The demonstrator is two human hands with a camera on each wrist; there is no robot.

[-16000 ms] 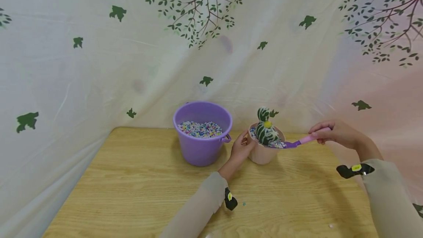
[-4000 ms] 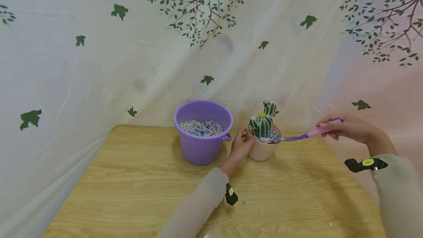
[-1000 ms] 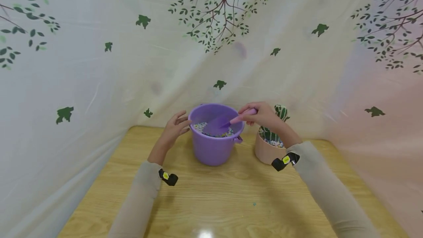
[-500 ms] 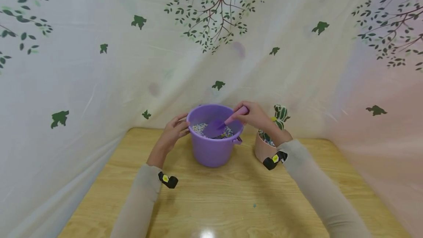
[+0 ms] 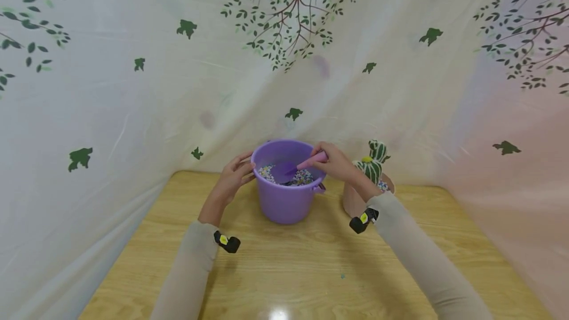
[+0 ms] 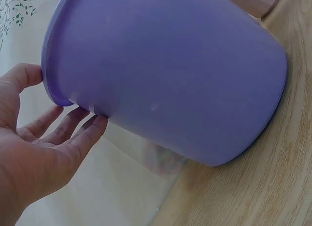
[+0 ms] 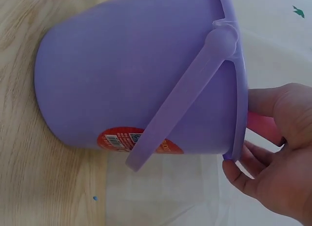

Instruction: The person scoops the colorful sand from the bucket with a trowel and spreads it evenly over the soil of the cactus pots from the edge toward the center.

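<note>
My right hand [image 5: 337, 163] grips the pink handle of a toy shovel [image 5: 313, 160] at the right rim of a purple bucket [image 5: 284, 204]. The shovel's purple blade is down among small multicoloured beads [image 5: 302, 177] inside, its tip hidden. My left hand [image 5: 231, 178] holds the bucket's left rim; in the left wrist view the thumb [image 6: 29, 75] presses on the rim and the fingertips touch the outer wall below it. The right wrist view shows my right hand [image 7: 287, 153] beside the rim, with some of the pink handle.
Right of the bucket stands a peach pot [image 5: 354, 202] with a green striped cactus [image 5: 373, 168] in beads, partly behind my right forearm. The bucket's handle [image 7: 170, 109] hangs down its side. A tiny blue-green bead [image 5: 343, 276] lies on the wooden table [image 5: 284, 260]. A leaf-printed curtain [image 5: 249, 88] hangs behind.
Earlier my left hand held the pot while the shovel put beads in it. My left hand has since moved to the bucket's rim, and the shovel has gone into the bucket's beads, its handle dipping lower.
</note>
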